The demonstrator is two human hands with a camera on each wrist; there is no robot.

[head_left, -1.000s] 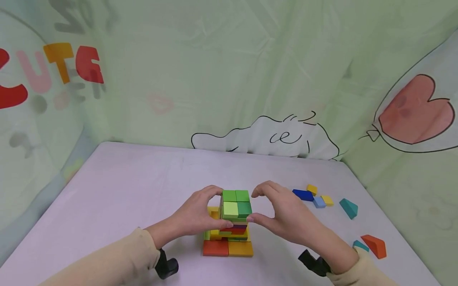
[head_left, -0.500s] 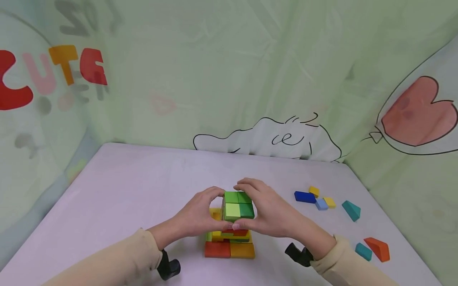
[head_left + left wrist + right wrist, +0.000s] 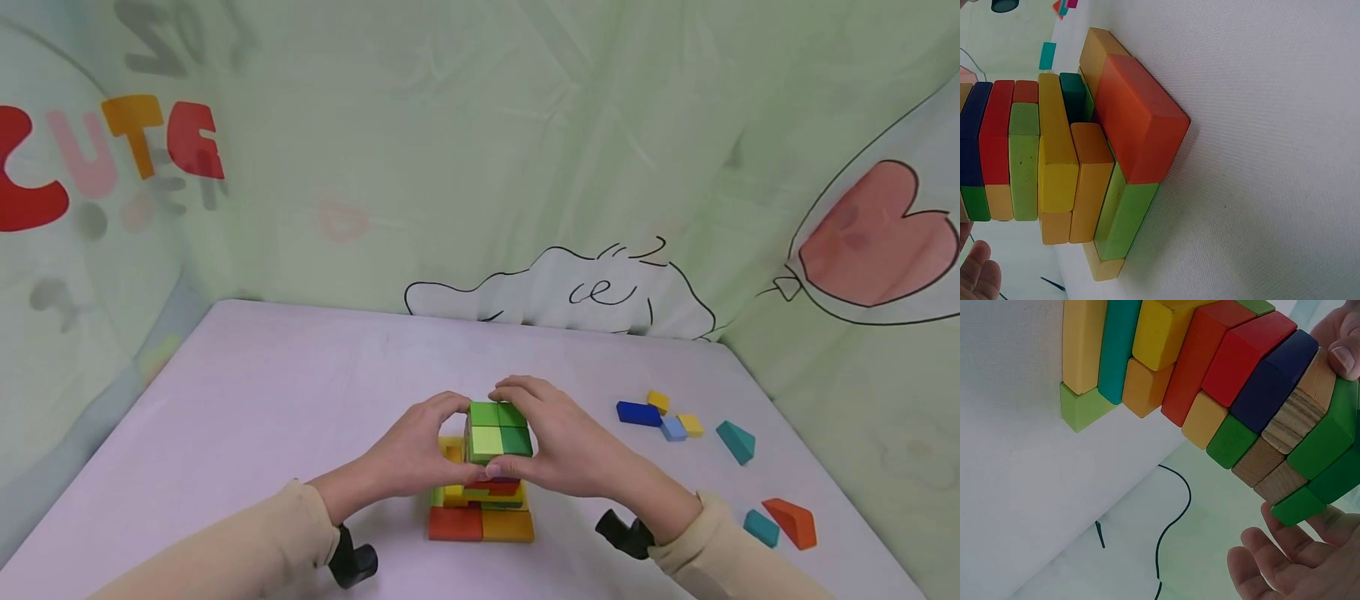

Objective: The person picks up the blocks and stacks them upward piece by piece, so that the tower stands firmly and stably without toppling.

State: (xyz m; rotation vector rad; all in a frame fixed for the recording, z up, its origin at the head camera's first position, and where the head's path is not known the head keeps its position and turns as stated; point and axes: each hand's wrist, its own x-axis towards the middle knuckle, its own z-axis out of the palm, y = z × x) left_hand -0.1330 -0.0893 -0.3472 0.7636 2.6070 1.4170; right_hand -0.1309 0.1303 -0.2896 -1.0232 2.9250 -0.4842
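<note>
A tower of wooden blocks (image 3: 495,495) stands in the middle of the table, wider at its foot and layered in many colors. Four-square green blocks (image 3: 486,440) form its top. My left hand (image 3: 405,450) grips the upper left side, thumb in front and fingers round the back. From the right, my right hand (image 3: 573,442) holds the upper part the same way, its thumb tip beside the left thumb. In the right wrist view, the thumb (image 3: 1342,361) presses near bare wood and green blocks. The left wrist view shows a red block (image 3: 1141,119) at the base.
At the right of the table (image 3: 300,375) lie a dark blue block (image 3: 639,413), a light blue block (image 3: 673,429), two yellow blocks (image 3: 691,425), teal pieces (image 3: 737,442) and an orange piece (image 3: 792,522). A printed curtain (image 3: 450,150) encloses the table.
My right hand has moved left from beside the tower and now holds its upper part. The left hand keeps its grip. The view has shifted slightly; the loose blocks lie still.
</note>
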